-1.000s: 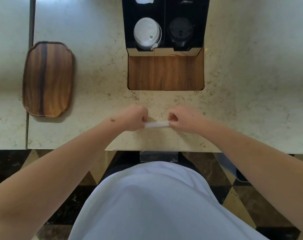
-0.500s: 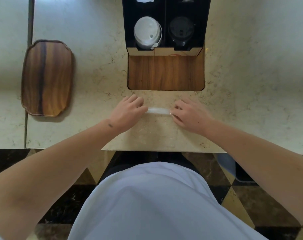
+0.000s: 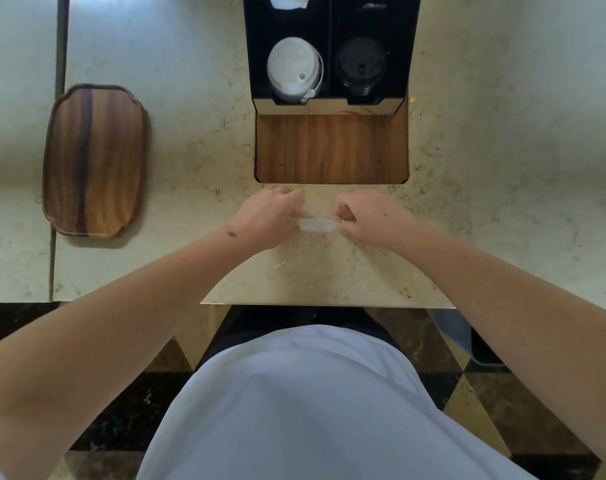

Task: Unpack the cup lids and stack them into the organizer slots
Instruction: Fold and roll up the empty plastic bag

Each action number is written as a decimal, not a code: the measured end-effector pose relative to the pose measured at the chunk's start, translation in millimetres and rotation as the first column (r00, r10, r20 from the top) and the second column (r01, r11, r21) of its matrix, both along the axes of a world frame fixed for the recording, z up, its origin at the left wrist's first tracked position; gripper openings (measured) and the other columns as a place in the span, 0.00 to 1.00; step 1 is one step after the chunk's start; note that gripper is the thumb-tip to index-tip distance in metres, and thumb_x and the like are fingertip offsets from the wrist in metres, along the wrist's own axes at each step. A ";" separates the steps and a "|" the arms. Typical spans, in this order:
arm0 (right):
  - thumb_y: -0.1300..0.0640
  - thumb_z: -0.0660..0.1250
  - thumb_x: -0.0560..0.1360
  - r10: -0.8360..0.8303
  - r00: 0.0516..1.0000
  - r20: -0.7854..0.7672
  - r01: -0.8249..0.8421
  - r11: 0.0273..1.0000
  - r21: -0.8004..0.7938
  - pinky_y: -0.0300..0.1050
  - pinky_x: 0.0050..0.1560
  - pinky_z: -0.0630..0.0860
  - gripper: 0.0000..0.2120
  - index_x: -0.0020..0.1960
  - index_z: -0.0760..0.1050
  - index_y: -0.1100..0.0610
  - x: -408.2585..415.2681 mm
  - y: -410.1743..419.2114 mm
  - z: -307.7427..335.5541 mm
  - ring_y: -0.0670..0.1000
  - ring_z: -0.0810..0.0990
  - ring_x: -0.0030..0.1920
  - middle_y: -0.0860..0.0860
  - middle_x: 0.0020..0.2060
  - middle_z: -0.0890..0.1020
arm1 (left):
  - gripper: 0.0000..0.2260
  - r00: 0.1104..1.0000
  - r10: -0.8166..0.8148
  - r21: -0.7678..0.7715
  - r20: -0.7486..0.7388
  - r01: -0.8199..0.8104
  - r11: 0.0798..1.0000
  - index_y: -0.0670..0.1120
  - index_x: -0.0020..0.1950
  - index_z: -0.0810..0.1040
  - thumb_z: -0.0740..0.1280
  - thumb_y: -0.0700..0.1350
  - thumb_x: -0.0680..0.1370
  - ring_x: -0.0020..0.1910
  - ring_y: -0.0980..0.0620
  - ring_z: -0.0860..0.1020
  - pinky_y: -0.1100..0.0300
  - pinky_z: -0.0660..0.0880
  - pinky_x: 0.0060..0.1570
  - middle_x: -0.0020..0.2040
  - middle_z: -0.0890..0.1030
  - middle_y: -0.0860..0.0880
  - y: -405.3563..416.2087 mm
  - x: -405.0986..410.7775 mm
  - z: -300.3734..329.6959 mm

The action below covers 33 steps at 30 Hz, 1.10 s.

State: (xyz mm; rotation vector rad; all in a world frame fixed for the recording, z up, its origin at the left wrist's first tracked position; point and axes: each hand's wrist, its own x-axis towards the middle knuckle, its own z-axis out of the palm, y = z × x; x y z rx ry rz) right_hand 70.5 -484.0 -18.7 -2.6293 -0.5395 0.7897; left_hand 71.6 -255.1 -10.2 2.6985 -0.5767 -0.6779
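Observation:
A small strip of clear plastic wrap [image 3: 318, 224] is stretched between my two hands just above the marble counter [image 3: 197, 161]. My left hand [image 3: 267, 218] pinches its left end and my right hand [image 3: 372, 220] pinches its right end, both with fingers curled. Beyond them stands the black organizer [image 3: 329, 26] with wood-grain front [image 3: 331, 148]. Its left slot holds a stack of white cup lids [image 3: 292, 69] and its right slot a stack of black cup lids [image 3: 361, 65]. Something white [image 3: 287, 0] shows in a rear left slot.
A wooden tray [image 3: 93, 161] lies on the counter to the left. A seam [image 3: 57, 133] splits the counter further left. The counter's front edge runs just below my forearms, with dark patterned floor and a grey bin [image 3: 467, 337] below right.
Both hands moved forward from the counter edge toward the organizer, opened briefly flat on the counter, and have now curled again, pinching the plastic strip between them.

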 end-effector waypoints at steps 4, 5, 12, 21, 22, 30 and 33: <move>0.51 0.66 0.76 0.065 0.998 -0.023 -0.066 0.997 -0.028 0.44 0.38 0.70 0.04 0.49 0.75 0.50 2.0 -3.2 -5.4 0.49 0.74 0.45 0.46 0.45 0.76 | 0.06 0.990 -0.104 0.063 -0.091 0.110 0.992 0.47 0.54 0.79 0.69 0.45 0.79 0.47 0.47 0.77 0.50 0.79 0.44 0.50 0.79 0.49 -4.4 7.9 2.1; 0.51 0.67 0.76 0.077 0.997 -0.029 -0.078 0.997 -0.027 0.41 0.36 0.67 0.04 0.49 0.74 0.49 1.8 -4.6 -6.3 0.48 0.73 0.45 0.46 0.45 0.75 | 0.04 0.987 -0.123 0.086 -0.107 0.132 0.988 0.47 0.53 0.79 0.68 0.46 0.79 0.45 0.48 0.77 0.51 0.79 0.43 0.49 0.78 0.49 -4.3 8.4 1.9; 0.53 0.65 0.79 0.149 0.988 -0.044 -0.152 0.986 -0.062 0.38 0.31 0.60 0.05 0.44 0.73 0.49 2.9 -6.4 -3.7 0.46 0.73 0.37 0.44 0.39 0.75 | 0.06 0.973 -0.165 0.112 -0.163 0.184 0.976 0.47 0.46 0.79 0.65 0.43 0.81 0.36 0.50 0.78 0.56 0.76 0.33 0.37 0.77 0.51 3.7 10.1 -0.5; 0.74 0.67 0.72 0.259 0.902 0.345 -0.250 0.966 -0.072 0.43 0.34 0.62 0.10 0.39 0.75 0.60 -28.6 -8.2 2.6 0.51 0.70 0.35 0.54 0.36 0.75 | 0.06 0.891 -0.375 0.028 0.257 0.381 0.924 0.40 0.48 0.78 0.67 0.30 0.76 0.39 0.43 0.76 0.48 0.77 0.43 0.41 0.80 0.44 30.7 -19.8 -15.6; 0.75 0.67 0.70 0.277 0.886 0.372 -0.270 0.960 -0.071 0.43 0.34 0.63 0.10 0.40 0.76 0.62 -32.7 -8.4 0.9 0.52 0.71 0.36 0.56 0.37 0.77 | 0.07 0.879 -0.369 0.010 0.301 0.384 0.923 0.40 0.48 0.80 0.69 0.30 0.75 0.41 0.42 0.77 0.47 0.77 0.45 0.43 0.81 0.43 34.1 -22.8 -19.8; 0.55 0.63 0.78 0.166 0.910 0.380 -0.179 0.984 0.001 0.40 0.36 0.67 0.11 0.51 0.82 0.59 -56.2 -17.3 -14.6 0.49 0.72 0.41 0.53 0.45 0.77 | 0.08 0.870 -0.281 -0.037 0.404 0.322 0.946 0.45 0.54 0.83 0.66 0.46 0.82 0.48 0.42 0.75 0.48 0.73 0.48 0.47 0.78 0.44 44.7 -42.6 -24.5; 0.55 0.68 0.78 -0.023 0.963 0.270 -0.002 0.996 0.094 0.41 0.37 0.71 0.09 0.44 0.83 0.57 -44.1 -7.0 -15.0 0.47 0.73 0.40 0.51 0.45 0.77 | 0.08 0.947 -0.173 -0.062 0.271 0.197 0.978 0.44 0.47 0.85 0.70 0.45 0.81 0.48 0.44 0.73 0.49 0.74 0.49 0.47 0.78 0.45 30.2 -32.9 -14.0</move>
